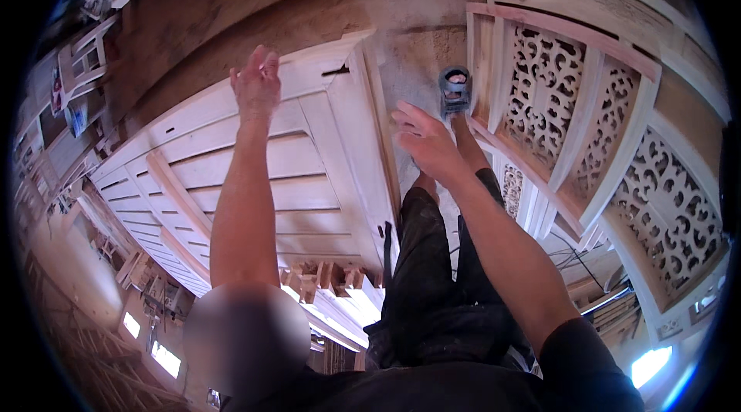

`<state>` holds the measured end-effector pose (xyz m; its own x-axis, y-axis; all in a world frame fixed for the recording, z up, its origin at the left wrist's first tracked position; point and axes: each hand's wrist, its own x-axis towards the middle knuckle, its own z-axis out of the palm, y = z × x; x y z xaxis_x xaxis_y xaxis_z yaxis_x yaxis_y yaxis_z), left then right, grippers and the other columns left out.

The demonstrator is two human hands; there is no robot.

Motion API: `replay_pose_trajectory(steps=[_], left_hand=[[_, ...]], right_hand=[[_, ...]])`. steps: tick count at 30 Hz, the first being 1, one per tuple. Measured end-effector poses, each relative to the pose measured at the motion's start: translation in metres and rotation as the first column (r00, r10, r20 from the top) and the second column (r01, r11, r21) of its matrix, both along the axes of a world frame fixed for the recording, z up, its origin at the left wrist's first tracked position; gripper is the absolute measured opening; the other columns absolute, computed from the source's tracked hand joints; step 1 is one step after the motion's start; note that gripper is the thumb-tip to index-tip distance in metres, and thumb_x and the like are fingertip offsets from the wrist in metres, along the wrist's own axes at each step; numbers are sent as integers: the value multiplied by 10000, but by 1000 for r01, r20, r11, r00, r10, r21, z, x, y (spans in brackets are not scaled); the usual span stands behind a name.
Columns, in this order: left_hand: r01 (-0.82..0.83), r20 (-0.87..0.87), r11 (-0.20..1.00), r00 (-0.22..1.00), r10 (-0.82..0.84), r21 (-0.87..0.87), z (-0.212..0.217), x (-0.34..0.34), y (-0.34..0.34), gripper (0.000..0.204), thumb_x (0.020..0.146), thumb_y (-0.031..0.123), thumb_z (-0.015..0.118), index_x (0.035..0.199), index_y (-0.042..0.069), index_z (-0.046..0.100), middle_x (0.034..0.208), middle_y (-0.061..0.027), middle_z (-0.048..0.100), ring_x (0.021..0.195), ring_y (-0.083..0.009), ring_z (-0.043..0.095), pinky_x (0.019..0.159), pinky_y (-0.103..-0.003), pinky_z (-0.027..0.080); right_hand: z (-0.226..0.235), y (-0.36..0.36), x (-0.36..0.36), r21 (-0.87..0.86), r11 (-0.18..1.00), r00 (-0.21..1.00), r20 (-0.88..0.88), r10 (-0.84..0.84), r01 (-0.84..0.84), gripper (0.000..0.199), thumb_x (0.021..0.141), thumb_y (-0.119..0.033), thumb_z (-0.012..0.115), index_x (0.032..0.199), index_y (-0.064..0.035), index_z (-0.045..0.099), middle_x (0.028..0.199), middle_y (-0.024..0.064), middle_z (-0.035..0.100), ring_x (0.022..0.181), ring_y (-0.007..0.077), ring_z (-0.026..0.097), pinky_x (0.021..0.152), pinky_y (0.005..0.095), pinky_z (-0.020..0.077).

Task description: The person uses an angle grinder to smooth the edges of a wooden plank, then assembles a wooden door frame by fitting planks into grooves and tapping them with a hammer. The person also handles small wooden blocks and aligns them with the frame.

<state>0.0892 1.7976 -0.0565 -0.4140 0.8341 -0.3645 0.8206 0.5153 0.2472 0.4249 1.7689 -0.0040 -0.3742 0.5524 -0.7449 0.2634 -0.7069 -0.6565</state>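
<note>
1 left hand (258, 89), 1 right hand (429, 143) near 1 wooden panel (318, 157)

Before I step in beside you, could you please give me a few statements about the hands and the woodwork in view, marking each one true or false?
1. The left hand looks empty. True.
2. The right hand grips a hammer. False: no tool shows in it.
3. The carved openwork panel stands to the right of the slatted panel. True.
4. The slatted panel is painted black. False: its surface is pale.
5. A blue-grey sandal shows beyond the right hand. True.
</note>
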Motion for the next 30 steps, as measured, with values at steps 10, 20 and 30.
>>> replay_pose_trajectory(steps=[10,20,30], left_hand=[[-375,-61,913,919,389,163,-34,-19,17,351,942,376,602,1095,91,740,785,-117,702,777,-305,662,716,-432,499],[-162,-76,971,981,178,178,-28,-22,11,271,916,162,573,1085,7,719,714,-101,620,705,-292,580,709,-415,457],[-66,-59,987,995,75,149,-23,-23,15,264,869,79,543,1040,-42,703,784,-113,690,748,-277,608,726,-387,469]], right_hand=[[-53,42,-72,232,971,988,153,29,-65,612,806,-87,703,1371,44,507,1198,214,631,1039,279,642,926,354,489],[-42,70,-88,22,999,972,234,31,-37,552,760,-83,782,1262,11,575,1122,139,622,1008,226,625,894,343,487],[-41,83,-94,22,999,964,265,24,-31,539,756,-106,826,1230,17,602,1072,97,622,1008,189,605,869,320,474]])
